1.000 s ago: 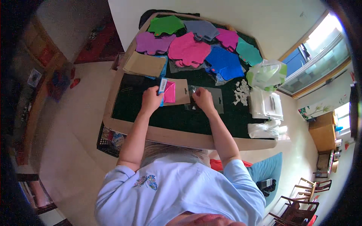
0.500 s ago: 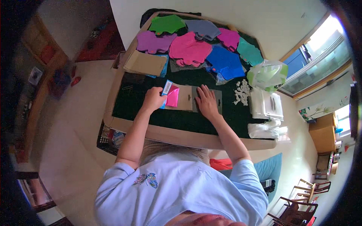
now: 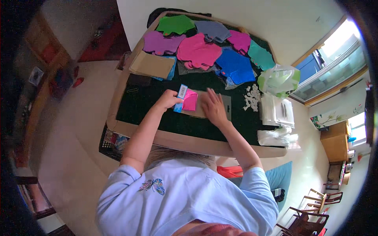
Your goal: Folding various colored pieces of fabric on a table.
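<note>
My left hand (image 3: pixel 168 100) pinches the left edge of a blue header card (image 3: pixel 178 107) with a white barcode label. A folded piece of bright pink cloth (image 3: pixel 190 100) sits against the card's right side. Beneath them lies a tan cardboard sheet (image 3: pixel 200 105), with a greyish clear plastic bag (image 3: pixel 227 103) toward its right end. Over the right end of the cardboard and the bag, my right hand (image 3: pixel 215 109) is open, its fingers spread and slightly blurred. Whether it presses on them I cannot tell.
Coloured cloth piles, such as pink (image 3: pixel 199 51) and blue (image 3: pixel 236 67), line the table's far half. Tan cardboard sheets (image 3: pixel 151 66) lie at left. On the right are white plastic pieces (image 3: pixel 252 97), clear bags (image 3: pixel 275 110) and a green-white plastic bag (image 3: pixel 279 80).
My left hand has moved right with the blue card and pink cloth, covering more of the cardboard. The right hand's fingers have shifted a little left and look blurred.
</note>
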A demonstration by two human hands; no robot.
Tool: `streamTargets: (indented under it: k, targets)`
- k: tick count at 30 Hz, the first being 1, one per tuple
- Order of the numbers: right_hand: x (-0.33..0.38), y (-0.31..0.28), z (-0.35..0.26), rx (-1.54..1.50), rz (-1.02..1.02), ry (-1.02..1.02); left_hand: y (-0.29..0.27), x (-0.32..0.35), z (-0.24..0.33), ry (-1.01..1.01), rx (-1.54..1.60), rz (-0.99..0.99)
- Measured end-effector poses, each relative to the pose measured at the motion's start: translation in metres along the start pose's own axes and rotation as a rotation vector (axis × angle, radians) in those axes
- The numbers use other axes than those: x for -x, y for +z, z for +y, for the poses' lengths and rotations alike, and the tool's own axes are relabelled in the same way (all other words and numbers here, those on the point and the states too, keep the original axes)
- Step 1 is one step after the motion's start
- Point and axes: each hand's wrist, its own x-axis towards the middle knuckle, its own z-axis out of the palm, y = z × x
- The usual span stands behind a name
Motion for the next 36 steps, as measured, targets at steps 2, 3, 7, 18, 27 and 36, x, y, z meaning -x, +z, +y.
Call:
streamTargets:
  k: [2, 3, 7, 18, 27, 36]
  targets:
    - [0.002, -0.005, -0.011, -0.008, -0.010, -0.104, 0.002, 0.002, 0.004, -0.119, 0.154, -0.060]
    - [0.003, -0.003, -0.016, -0.075, -0.079, -0.151, 0.003, 0.001, 0.007, -0.122, 0.156, -0.059]
    - [0.001, -0.009, -0.018, -0.056, -0.156, -0.277, 0.002, 0.004, 0.012, -0.097, 0.110, -0.067]
    - [0.006, -0.024, -0.020, -0.046, -0.236, -0.460, 0.005, 0.002, 0.000, -0.178, 0.188, -0.068]
    - [0.011, -0.019, -0.010, -0.092, -0.284, -0.425, 0.008, 0.000, -0.002, -0.150, 0.232, -0.082]
    - [-0.012, -0.028, 0.020, -0.146, -0.119, -0.202, 0.011, 0.009, 0.020, 0.074, -0.258, 0.082]
